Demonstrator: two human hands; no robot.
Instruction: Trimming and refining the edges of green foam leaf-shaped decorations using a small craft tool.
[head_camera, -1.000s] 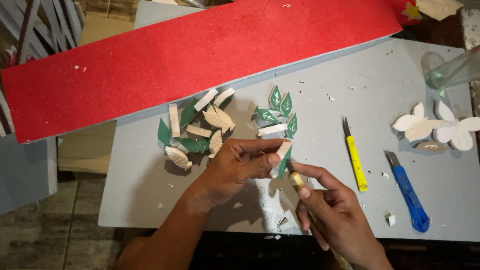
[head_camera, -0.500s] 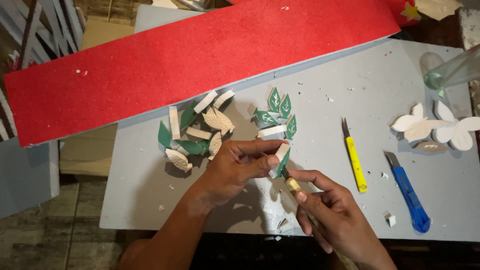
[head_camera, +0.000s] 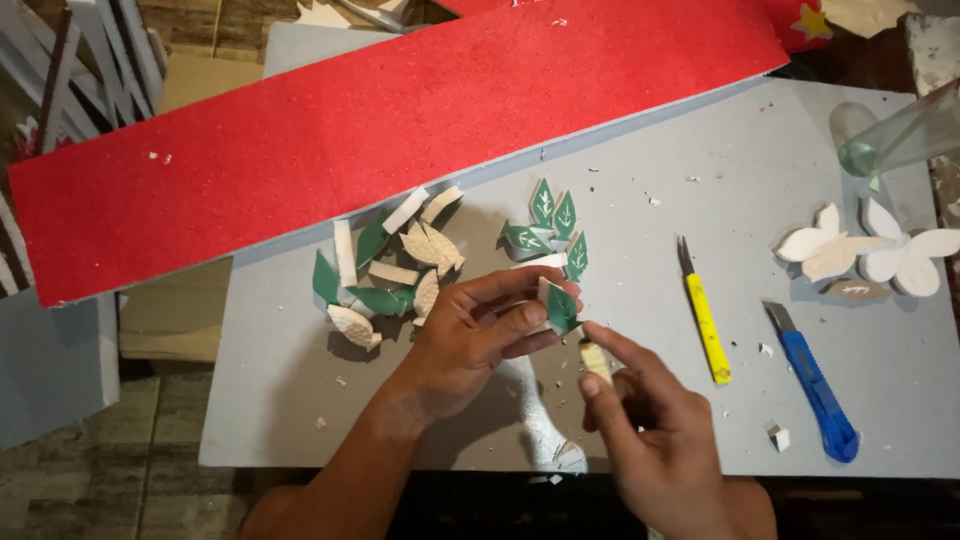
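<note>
**Green leaf piece held above the counter**

I see the left hand (head_camera: 470, 335) with its grip closed on a small green leaf piece (head_camera: 560, 308), pinched between thumb and fingers just above the grey counter (head_camera: 620, 180). The right hand (head_camera: 650, 430) is closed around a small pale tool (head_camera: 595, 360), maybe a thin brush or stick, its tip close beside the leaf. A pile of leaf pieces (head_camera: 385, 275) lies to the left. A yellow cutter (head_camera: 705, 320) and a blue cutter (head_camera: 815, 385) rest to the right.
</note>
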